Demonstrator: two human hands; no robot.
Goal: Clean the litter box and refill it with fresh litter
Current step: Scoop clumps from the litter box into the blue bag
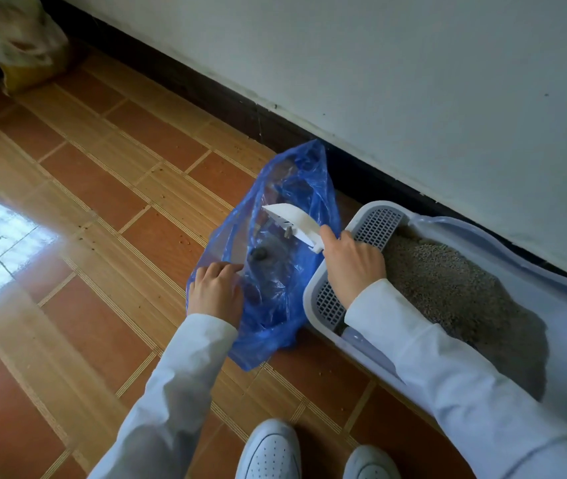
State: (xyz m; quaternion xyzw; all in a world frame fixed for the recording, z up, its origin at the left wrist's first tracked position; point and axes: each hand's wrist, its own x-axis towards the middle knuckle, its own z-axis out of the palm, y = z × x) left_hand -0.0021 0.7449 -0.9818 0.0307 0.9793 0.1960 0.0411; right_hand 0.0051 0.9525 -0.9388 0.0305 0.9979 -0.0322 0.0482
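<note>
2 white perforated sneakers (270, 451) stand at the near edge of a floor (85, 188) of glossy terracotta tiles banded with ribbed tan strips and speckled with stray granules. Above them, 2 arms in pale, softly creased sleeves (171, 385) reach forward. The left hand (215, 288), fingers curled, pinches the near rim of a thin, crinkled, translucent blue plastic bag (285, 271) and holds its mouth open on the tiles; dark clumps (258, 255) lie inside. The right hand (351, 262) wraps its fingers around the handle of a white slotted plastic scoop (292, 219), tipped blade-down over the bag's opening, with a small grey lump (288, 232) at its edge. Just right of the bag, touching it, sits the litter box (309, 299), a rounded pale grey-lilac plastic tray with a white gridded step at its near end, holding a mound of coarse grey-beige pellet litter (448, 281). The box lies along a dark skirting board (206, 95) under a scuffed whitish wall (413, 81). In the far left corner slumps a wrinkled, cloudy plastic sack (16, 36) over something yellow.
</note>
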